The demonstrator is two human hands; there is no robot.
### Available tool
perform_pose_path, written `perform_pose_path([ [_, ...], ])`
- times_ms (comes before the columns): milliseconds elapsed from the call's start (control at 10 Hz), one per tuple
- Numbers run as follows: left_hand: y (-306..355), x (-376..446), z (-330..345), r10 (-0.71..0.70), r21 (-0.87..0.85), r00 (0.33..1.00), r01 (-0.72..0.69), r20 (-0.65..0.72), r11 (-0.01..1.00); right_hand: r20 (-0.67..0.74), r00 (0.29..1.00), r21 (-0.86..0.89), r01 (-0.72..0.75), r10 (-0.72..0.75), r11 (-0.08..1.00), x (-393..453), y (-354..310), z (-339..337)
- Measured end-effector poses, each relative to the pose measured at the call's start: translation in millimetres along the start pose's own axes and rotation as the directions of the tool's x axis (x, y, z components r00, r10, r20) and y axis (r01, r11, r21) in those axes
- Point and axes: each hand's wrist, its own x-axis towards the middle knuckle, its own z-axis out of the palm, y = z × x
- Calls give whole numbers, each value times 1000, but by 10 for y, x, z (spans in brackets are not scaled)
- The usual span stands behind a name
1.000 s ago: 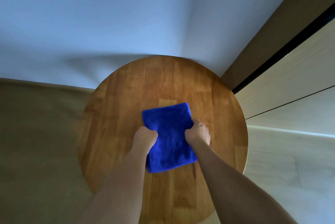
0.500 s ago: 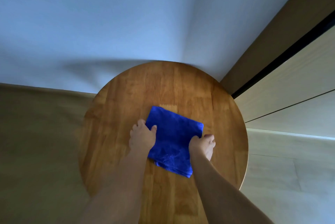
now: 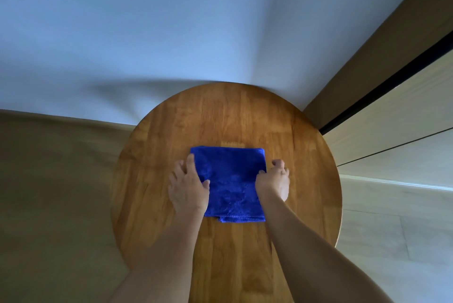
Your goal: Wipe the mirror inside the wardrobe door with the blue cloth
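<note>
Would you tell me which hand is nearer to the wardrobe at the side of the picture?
Right. The right hand grips the blue cloth's right edge, on the side toward the wardrobe. The left hand holds the cloth's left edge, farther from it.

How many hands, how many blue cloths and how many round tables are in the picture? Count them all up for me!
Hands: 2, the left hand and the right hand
Blue cloth: 1
Round wooden table: 1
Total: 4
</note>
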Motion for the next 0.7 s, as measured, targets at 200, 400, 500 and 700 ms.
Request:
perform_pose_path([
  [200, -9, -38, 71, 244, 179, 942, -287, 229, 941, 169, 918, -479, 394, -358, 785, -205, 231, 44],
  [400, -36, -55, -107, 201, 149, 952, -239, 232, 960, 309, 910, -525, 406, -278, 748, -278, 254, -98],
  [500, -9, -115, -293, 149, 95, 981, -162, 124, 982, 287, 913, -495, 401, -291, 771, -375, 212, -269],
  [700, 69, -260, -630, 210, 63, 977, -211, 24, 975, 195, 899, -466, 437, -392, 769, -548, 139, -611],
])
